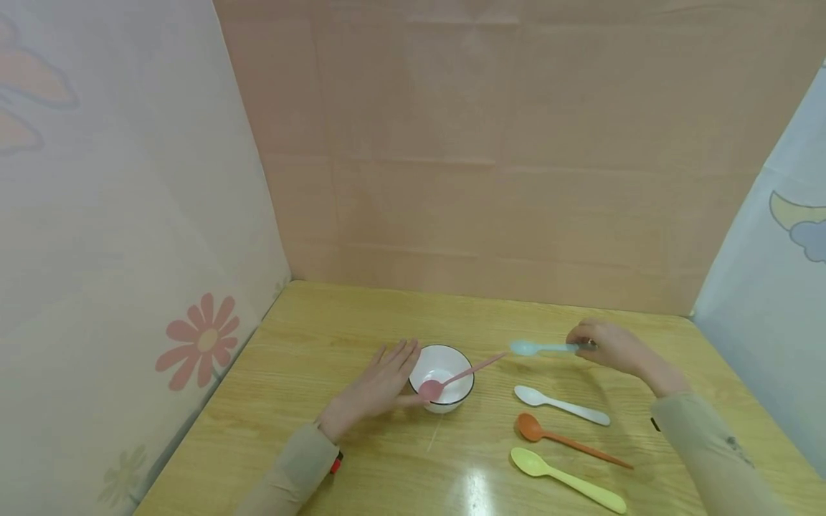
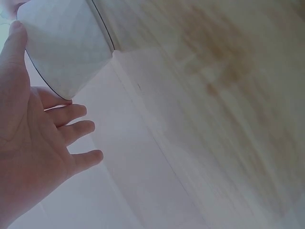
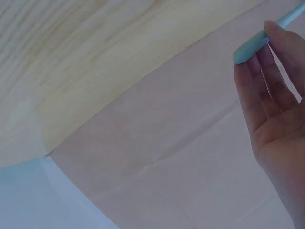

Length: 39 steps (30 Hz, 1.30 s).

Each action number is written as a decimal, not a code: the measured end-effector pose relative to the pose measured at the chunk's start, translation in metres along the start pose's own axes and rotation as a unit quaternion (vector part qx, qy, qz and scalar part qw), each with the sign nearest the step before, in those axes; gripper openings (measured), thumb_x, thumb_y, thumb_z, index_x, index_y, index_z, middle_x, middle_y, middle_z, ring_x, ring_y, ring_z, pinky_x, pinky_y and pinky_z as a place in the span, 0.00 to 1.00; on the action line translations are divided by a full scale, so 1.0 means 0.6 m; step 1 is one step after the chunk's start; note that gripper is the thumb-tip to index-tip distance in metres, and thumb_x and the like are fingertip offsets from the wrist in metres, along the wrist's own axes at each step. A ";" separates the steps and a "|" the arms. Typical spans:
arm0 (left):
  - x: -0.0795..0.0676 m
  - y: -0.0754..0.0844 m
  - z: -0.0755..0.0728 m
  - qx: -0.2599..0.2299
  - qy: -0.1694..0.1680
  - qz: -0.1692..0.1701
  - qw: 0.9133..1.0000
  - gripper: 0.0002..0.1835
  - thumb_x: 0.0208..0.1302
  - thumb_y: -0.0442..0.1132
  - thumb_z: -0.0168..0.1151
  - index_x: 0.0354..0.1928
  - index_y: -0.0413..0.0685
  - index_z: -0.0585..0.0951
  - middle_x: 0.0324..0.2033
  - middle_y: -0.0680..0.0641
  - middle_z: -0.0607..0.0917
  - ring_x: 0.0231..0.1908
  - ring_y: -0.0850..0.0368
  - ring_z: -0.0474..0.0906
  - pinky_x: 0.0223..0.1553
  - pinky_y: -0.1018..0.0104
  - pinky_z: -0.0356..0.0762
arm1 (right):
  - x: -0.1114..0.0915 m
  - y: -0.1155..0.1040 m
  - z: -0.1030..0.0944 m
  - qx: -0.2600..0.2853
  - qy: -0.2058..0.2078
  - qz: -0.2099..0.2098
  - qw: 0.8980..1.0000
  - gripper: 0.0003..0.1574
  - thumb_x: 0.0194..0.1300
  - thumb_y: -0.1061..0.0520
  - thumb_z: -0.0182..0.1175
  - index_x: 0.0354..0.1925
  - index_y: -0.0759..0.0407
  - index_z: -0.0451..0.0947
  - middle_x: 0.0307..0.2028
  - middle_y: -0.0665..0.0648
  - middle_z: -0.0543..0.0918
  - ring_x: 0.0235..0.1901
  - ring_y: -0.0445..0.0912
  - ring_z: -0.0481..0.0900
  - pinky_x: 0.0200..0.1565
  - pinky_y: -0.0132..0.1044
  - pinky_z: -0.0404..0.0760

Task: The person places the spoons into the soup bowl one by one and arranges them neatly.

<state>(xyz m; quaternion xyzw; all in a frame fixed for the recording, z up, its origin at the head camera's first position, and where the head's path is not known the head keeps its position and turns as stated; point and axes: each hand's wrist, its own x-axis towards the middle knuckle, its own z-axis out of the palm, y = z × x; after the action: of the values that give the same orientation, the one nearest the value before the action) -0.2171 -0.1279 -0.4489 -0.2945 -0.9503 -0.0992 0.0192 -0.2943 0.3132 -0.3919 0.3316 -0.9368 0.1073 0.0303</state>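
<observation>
A white bowl (image 1: 450,362) with a dark rim stands on the table, and a pink spoon (image 1: 431,390) lies in it, its handle sticking out over the right rim. My left hand (image 1: 381,383) rests against the bowl's left side, fingers straight along the far side and thumb along the near side. In the left wrist view, thumb and index finger touch the bowl (image 2: 66,43) while the other fingers stand free. My right hand (image 1: 609,347) pinches the handle end of a light blue spoon (image 1: 525,348), which points left. The right wrist view shows that handle (image 3: 251,49) between thumb and fingers.
Nearer me than the light blue spoon lie a white spoon (image 1: 530,395), an orange spoon (image 1: 530,427) and a yellow spoon (image 1: 529,462), bowls to the left. The wooden table (image 1: 361,315) ends at a pinkish back cloth (image 1: 413,179), with pale patterned cloths on both sides.
</observation>
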 end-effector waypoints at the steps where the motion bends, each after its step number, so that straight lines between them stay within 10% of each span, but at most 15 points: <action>1: 0.000 0.000 0.000 -0.001 -0.001 0.000 1.000 0.52 0.65 0.68 0.55 0.76 0.36 0.55 0.77 0.38 0.57 0.77 0.39 0.53 0.73 0.37 0.57 | 0.002 -0.001 -0.003 -0.003 0.002 -0.003 1.000 0.10 0.58 0.64 0.69 0.40 0.58 0.85 0.37 0.52 0.84 0.35 0.46 0.83 0.37 0.38 0.84; 39: -0.002 -0.005 0.004 -0.013 -0.003 0.000 1.000 0.52 0.65 0.70 0.52 0.77 0.38 0.54 0.77 0.39 0.56 0.78 0.42 0.51 0.74 0.36 0.54 | 0.046 -0.086 -0.062 -0.067 0.010 -0.047 0.997 0.10 0.55 0.63 0.71 0.37 0.52 0.86 0.36 0.47 0.85 0.33 0.40 0.82 0.33 0.34 0.81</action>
<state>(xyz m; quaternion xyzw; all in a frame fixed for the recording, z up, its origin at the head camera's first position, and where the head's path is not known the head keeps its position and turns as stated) -0.2178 -0.1305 -0.4521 -0.2952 -0.9489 -0.1108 0.0125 -0.2837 0.2653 -0.3425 0.3713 -0.9249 0.0461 0.0672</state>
